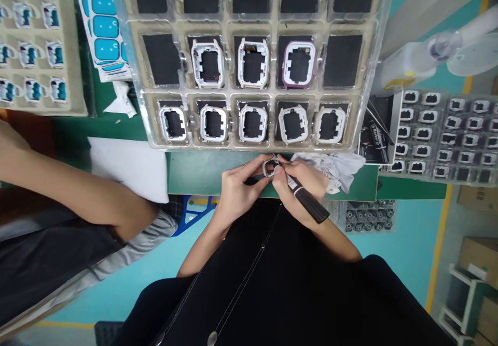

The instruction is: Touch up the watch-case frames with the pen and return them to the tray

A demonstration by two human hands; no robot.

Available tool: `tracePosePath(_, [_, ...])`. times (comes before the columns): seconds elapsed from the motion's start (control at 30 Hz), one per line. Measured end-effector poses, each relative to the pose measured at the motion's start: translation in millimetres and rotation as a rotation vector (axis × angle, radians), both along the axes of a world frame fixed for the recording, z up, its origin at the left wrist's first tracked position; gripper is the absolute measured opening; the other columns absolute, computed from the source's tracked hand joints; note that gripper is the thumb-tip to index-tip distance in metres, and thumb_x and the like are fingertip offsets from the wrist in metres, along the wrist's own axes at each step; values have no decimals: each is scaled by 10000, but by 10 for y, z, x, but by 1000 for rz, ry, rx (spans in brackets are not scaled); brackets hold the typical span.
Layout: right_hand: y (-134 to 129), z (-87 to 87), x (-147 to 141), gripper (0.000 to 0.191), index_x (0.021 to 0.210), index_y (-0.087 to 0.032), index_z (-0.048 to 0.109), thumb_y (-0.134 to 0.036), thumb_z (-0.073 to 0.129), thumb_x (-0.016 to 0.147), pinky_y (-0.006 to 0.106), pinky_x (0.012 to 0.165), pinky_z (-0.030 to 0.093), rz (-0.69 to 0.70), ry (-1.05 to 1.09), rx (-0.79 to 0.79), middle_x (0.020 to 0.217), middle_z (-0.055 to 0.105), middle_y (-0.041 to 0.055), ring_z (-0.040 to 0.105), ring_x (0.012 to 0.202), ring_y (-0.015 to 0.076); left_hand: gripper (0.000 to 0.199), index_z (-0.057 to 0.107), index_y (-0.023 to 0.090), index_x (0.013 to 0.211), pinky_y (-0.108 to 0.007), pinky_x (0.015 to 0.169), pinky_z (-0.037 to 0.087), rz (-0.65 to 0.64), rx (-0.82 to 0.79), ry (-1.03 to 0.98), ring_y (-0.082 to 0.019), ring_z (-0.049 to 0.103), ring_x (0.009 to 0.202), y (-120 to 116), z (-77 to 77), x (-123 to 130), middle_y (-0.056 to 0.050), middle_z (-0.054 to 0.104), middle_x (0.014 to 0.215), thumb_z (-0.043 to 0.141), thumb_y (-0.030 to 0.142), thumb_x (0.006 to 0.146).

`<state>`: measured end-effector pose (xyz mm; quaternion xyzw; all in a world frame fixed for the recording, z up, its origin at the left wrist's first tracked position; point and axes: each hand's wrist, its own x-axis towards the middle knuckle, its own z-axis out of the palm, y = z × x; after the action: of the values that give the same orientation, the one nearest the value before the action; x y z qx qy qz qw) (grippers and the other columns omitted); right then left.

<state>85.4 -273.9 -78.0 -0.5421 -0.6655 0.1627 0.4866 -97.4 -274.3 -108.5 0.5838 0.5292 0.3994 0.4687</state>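
Eight frames (252, 63) sit in tray (373, 76); seven pockets empty. My left hand (237, 190) pinches another frame (270, 168); right hand (299, 180) grips a pen tool (307, 203).

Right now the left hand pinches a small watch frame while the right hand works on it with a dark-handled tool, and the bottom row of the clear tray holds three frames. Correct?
Not quite. The head view shows five frames in the bottom row of the clear tray, not three. The rest holds: the left hand pinches the watch frame and the right hand works with the dark-handled tool.

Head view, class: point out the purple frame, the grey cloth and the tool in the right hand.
Purple frame (298, 64), head view: on its lower rim.
Grey cloth (337, 167), head view: its crumpled middle.
Tool (309, 204), head view: its dark handle.
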Motion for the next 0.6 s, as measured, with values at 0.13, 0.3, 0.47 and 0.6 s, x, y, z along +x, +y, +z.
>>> tracePosePath(0.13, [-18,-18,36,190,928,-279,704,-133,775,1027,329,761,744,3,99,-36,931,896,-6,895,820,204,493,878,218,1402,-441,1096,784,-9,-111,-122,-310,935,1104,37,23,4,-60,937,1205,998,309,932])
tracePosePath(0.3, [-22,-73,26,175,978,-269,716,-107,774,1008,357,815,770,-10,199,28,1003,923,28,936,941,258,653,863,196,1404,-451,1070,795,-34,-184,-232,-328,938,1078,97,58,1,-87,939,1156,1093,403,829])
tracePosePath(0.47, [-30,-122,26,173,997,-269,734,-102,780,995,369,819,778,6,233,51,993,919,28,939,946,273,654,870,182,1374,-447,1026,808,-59,-171,-245,-334,938,1060,117,59,-8,-96,937,1148,1101,419,809])
tracePosePath(0.6, [-70,-205,28,154,1017,-271,746,-120,770,995,402,778,784,36,279,87,912,887,16,939,952,303,543,881,186,1343,-426,1056,797,-60,-168,-248,-303,933,1080,131,63,-18,-86,932,1166,1064,339,855])
